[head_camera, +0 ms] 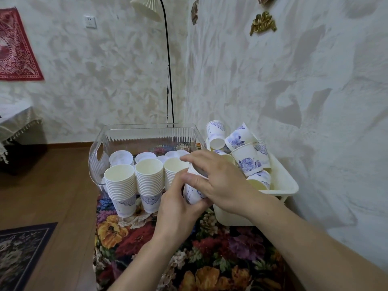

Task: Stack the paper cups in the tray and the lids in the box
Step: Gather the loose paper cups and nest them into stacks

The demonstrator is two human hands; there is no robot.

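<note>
My left hand (178, 203) wraps the cup (192, 194) to steady it while my right hand (218, 177) pinches its lid (198, 172) free; stacks (134, 183) stand just left of my grip.

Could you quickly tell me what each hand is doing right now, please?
Left hand: grips the side of the paper cup.
Right hand: fingers curled over that cup's top; a lid cannot be made out.
</note>
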